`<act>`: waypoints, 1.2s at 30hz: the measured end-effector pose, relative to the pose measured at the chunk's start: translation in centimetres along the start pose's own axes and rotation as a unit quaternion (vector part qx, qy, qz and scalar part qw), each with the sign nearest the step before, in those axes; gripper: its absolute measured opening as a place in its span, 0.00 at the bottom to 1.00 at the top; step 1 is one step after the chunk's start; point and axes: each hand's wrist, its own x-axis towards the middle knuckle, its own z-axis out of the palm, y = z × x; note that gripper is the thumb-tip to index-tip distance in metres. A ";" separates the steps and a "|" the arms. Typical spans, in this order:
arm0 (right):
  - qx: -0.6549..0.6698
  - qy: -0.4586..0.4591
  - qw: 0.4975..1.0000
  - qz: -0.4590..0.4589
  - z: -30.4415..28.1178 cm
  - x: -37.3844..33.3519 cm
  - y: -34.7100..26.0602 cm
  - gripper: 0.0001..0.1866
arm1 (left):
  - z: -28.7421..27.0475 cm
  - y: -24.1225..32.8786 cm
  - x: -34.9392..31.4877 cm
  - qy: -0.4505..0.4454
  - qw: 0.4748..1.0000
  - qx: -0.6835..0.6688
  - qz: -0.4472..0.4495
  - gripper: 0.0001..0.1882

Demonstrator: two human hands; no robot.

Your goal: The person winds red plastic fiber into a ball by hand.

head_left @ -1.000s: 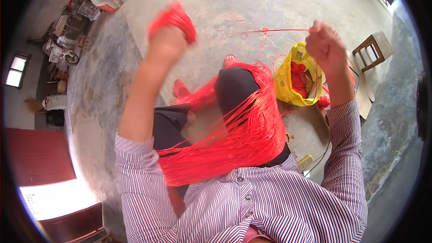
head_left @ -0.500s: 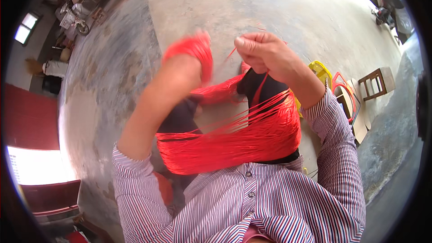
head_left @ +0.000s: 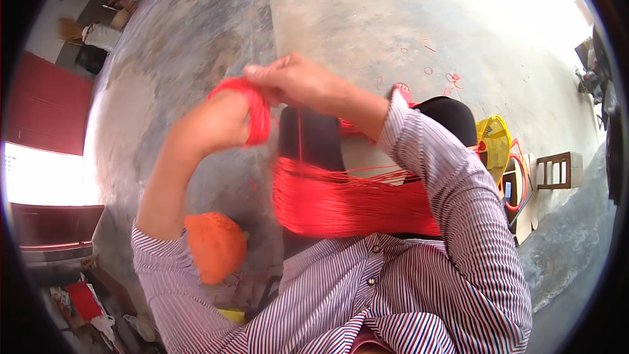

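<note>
A thick hank of red cord (head_left: 354, 206) is stretched round my knees, its strands running across my lap. My left hand (head_left: 229, 115) is raised beyond my left knee, with a coil of red cord (head_left: 260, 121) wound round it. That coil hides most of its fingers. My right hand (head_left: 301, 82) reaches across to the top of the coil, thumb and fingers pinched together at the cord. A single strand rises from the hank toward my hands. Both hands are somewhat blurred.
An orange bag-like bundle (head_left: 215, 246) lies on the floor by my left side. At the right stand a yellow basket (head_left: 495, 141) and a small wooden stool (head_left: 560, 170). Red cord scraps (head_left: 453, 80) are scattered on the concrete floor (head_left: 341, 26) ahead.
My right hand has moved left from above my right knee to the coil on my left hand. The view has shifted, showing more of the orange bundle.
</note>
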 end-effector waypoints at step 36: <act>-0.100 0.415 0.900 -0.084 -31.0 -22.1 3.7 0.16 | -0.4 23.3 12.8 0.103 0.831 0.052 0.544 0.35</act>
